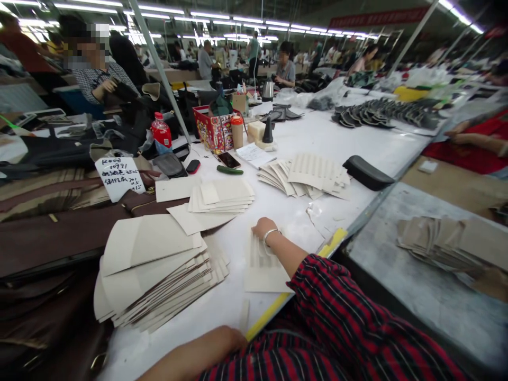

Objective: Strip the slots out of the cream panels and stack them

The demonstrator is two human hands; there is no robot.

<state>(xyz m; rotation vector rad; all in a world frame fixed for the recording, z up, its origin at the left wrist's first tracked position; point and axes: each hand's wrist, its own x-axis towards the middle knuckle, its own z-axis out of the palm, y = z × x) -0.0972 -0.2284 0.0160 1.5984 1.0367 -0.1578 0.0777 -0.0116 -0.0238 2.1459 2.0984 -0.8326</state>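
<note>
A: What surrounds the striped card (262,271)?

B: From left to right: a large stack (154,264) at nine o'clock; a smaller stack (228,193) between ten and eleven; the left hand (232,338) at seven, by the table's (289,222) near edge; and a fanned pile (313,172) at one.

A: Which step is shown?

B: Apparently the steadying of one card: the right hand (264,228), fingers curled, touches its far end. Shifting it would call for light, even contact.

A: What is obscured?

B: The right fingertips; pinch or press cannot be told. The left fingers are hidden, their grip unknown. The right forearm covers part of the card.
</note>
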